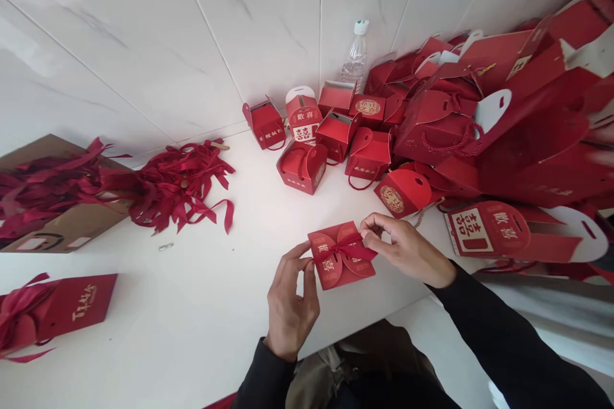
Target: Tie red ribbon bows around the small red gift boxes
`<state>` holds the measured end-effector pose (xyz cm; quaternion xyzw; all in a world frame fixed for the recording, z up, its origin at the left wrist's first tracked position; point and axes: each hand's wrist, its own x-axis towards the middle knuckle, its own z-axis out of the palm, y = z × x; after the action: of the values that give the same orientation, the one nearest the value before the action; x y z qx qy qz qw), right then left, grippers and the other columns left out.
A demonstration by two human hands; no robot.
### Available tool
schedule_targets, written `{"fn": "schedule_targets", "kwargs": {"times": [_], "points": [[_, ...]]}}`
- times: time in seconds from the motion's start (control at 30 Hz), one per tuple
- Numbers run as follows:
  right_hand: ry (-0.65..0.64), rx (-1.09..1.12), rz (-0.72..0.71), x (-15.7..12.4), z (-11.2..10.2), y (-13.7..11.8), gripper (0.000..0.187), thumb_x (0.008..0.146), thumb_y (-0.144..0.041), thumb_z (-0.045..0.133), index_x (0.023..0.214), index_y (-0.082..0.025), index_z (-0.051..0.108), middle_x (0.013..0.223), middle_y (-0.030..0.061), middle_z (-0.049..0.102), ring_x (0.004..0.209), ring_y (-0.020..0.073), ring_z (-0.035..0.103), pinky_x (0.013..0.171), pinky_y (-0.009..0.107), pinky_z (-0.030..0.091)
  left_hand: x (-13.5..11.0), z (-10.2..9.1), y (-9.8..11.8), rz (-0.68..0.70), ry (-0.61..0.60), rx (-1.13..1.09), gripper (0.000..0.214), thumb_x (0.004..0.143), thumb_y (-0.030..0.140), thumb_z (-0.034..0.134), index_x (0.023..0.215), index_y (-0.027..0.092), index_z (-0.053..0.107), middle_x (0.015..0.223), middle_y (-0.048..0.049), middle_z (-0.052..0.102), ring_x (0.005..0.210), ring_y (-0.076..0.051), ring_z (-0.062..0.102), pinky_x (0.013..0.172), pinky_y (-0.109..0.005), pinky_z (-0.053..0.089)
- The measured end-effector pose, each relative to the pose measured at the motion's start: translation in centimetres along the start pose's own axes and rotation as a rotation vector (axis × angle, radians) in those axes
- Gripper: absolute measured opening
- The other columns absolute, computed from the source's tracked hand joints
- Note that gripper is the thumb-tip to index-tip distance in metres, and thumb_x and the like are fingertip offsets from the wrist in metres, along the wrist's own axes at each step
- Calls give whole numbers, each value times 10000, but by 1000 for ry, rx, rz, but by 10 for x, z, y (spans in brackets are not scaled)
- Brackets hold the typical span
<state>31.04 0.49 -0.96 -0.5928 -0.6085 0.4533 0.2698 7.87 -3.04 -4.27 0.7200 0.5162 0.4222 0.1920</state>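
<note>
Right hand point(399, 244): thumb and index finger closed on the right end of the dark red ribbon point(352, 249), wrist off the table. Left hand point(291, 297): thumb and index finger meet on the ribbon's left end, at the edge of the card; can't tell if they nip some card too. Two opposed pinches, so probably keeping the bow spread and centred.

The ribbon crosses the top of a flat-topped red gift box point(341, 268) with gold print, at the bow's knot between its rounded flaps. Box sits slightly skewed by the table's near edge, right of middle. Likely there so both forearms can come in from the near side.

Table point(192, 326): white, far edge against the tiled wall point(273, 19). Small handled boxes point(302, 169) stand between the gift box and that edge, handy for either arm. Toward the table's right end, a big pile of red boxes point(436, 118), leaning on each other, presumably bulk stock. Double-happiness box point(472, 230) lies on its side at the pile's near side. Plastic bottle point(354, 67) upright by the far edge, probably tucked there out of the way.

Left: loose ribbons point(180, 188) spill beside a cardboard carton point(98, 230) near the far-left corner, likely kept off the boxes to avoid snagging. Nearer, a bow-tied box point(91, 299), well apart from the rest.
</note>
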Motion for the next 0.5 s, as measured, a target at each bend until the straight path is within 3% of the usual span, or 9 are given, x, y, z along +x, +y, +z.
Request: {"fn": "schedule_targets", "kwargs": {"times": [0.2,0.3,0.4,0.5], "points": [[20,1,8,-2,2,1,164,901,-342,505,784,-228,523,715,-36,525,625,142,463,538,260,340,-2,-3,-2,-192,-54,-121,98,981,190,517,946,219,603,1188,-65,716,1107,-194,684,863,-316,578],[25,4,1,-3,0,1,195,925,-393,519,831,-230,573,777,-14,602,712,171,552,577,271,396,-1,-7,-2,-248,-106,-174,116,983,227,529,1046,229,626,1227,-71,706,1150,-206,672,919,-343,566],[108,-27,-4,-6,-3,-2,266,975,-472,503,1034,-249,636,1022,26,693,922,221,637,635,293,456,3,-13,4,-195,-100,-188,310,981,235,519,1290,241,548,1399,-109,598,1312,-242,566,1040,-425,510],[173,-93,-75,-10,-2,-5,281,1016,-465,468,1152,-271,620,1175,43,673,1066,246,626,736,328,502,10,-14,16,-104,-84,-127,354,964,233,541,1318,247,532,1419,-117,554,1355,-261,501,1067,-467,481]]}}
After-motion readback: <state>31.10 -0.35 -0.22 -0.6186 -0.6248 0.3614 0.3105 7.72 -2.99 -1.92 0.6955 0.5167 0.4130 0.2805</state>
